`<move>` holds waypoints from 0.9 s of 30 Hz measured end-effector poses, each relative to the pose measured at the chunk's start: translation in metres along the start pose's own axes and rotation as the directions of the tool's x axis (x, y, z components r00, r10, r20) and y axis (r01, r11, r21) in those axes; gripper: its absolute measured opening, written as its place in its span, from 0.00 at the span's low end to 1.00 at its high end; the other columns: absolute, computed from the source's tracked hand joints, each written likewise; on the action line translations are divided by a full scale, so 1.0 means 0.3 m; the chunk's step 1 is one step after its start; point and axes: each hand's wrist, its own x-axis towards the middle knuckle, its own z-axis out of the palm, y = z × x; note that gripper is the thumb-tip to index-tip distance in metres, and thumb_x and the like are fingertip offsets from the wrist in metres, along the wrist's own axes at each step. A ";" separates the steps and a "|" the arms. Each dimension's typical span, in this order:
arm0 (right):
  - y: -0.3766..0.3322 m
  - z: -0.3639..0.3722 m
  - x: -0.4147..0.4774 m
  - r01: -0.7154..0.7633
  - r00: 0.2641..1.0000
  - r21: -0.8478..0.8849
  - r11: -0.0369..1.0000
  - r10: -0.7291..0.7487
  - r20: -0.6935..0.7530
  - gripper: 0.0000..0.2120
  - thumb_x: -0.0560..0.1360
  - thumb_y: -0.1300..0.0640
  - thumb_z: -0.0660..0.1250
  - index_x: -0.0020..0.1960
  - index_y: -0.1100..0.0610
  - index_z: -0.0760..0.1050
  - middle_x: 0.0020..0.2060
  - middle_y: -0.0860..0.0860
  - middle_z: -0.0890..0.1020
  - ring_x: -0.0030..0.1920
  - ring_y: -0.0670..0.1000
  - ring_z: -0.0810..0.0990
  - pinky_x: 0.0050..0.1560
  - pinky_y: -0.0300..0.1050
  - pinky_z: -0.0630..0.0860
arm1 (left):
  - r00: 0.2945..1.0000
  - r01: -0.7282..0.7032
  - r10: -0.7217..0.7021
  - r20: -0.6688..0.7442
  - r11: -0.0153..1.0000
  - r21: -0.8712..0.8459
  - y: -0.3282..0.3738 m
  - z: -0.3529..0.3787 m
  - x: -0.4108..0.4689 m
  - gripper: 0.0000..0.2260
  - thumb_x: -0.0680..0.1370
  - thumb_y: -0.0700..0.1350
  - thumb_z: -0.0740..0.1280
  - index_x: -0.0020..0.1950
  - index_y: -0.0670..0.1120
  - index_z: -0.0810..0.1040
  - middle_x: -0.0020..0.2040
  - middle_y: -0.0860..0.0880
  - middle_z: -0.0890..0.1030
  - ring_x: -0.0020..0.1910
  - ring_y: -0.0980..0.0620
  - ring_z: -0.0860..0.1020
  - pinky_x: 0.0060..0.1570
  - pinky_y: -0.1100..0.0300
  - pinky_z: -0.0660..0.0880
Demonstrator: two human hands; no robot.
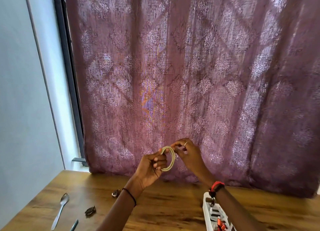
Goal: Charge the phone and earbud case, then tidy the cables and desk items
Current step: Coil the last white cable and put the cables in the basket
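Coiled cable [172, 158]: your left hand [150, 168] grips it, right hand [187, 153] pinches the top (slacken either; loops may spring open).

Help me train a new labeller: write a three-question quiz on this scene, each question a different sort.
1. True or false: the coiled cable lies flat on the desk.
2. What lies near the desk's left edge? A spoon; B mug; C phone.
3. Fill in: the white power strip lies partly beneath the ___ forearm.
Key: 1 false, the left hand and right hand hold it up in the air; 2 A; 3 right.
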 end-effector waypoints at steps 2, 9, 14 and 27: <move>-0.002 0.025 -0.012 0.017 0.999 -0.057 0.998 -0.019 -0.045 0.05 0.73 0.65 0.68 0.47 0.59 0.81 0.42 0.51 0.79 0.42 0.45 0.78 0.45 0.35 0.73 | 1.000 -0.013 0.012 -0.021 0.999 -0.030 -0.006 -0.004 0.001 0.13 0.78 0.39 0.55 0.46 0.34 0.78 0.25 0.52 0.64 0.20 0.58 0.62 0.23 0.66 0.60; -0.066 0.092 -0.074 -0.102 0.993 -0.014 0.995 0.101 -0.068 0.10 0.73 0.56 0.63 0.53 0.51 0.78 0.45 0.45 0.82 0.46 0.42 0.79 0.48 0.34 0.75 | 0.992 -0.077 0.073 -0.102 0.997 -0.031 -0.016 0.015 0.009 0.16 0.78 0.36 0.53 0.45 0.34 0.80 0.25 0.52 0.63 0.20 0.58 0.62 0.21 0.67 0.63; -0.064 0.104 -0.083 -0.180 0.979 0.036 0.983 0.182 -0.092 0.09 0.74 0.63 0.65 0.53 0.54 0.77 0.41 0.44 0.81 0.40 0.38 0.78 0.41 0.22 0.68 | 0.996 -0.048 0.043 -0.080 0.997 -0.064 -0.016 0.024 0.015 0.13 0.77 0.38 0.55 0.48 0.34 0.78 0.26 0.52 0.63 0.21 0.58 0.62 0.21 0.67 0.64; -0.079 0.059 -0.062 -0.507 0.818 0.566 0.650 0.570 0.077 0.12 0.70 0.74 0.65 0.46 0.58 0.75 0.37 0.52 0.82 0.36 0.48 0.79 0.29 0.35 0.73 | 0.995 -0.020 0.073 -0.067 0.815 0.579 0.041 0.002 0.012 0.10 0.80 0.39 0.60 0.52 0.35 0.79 0.41 0.43 0.83 0.37 0.53 0.82 0.39 0.62 0.81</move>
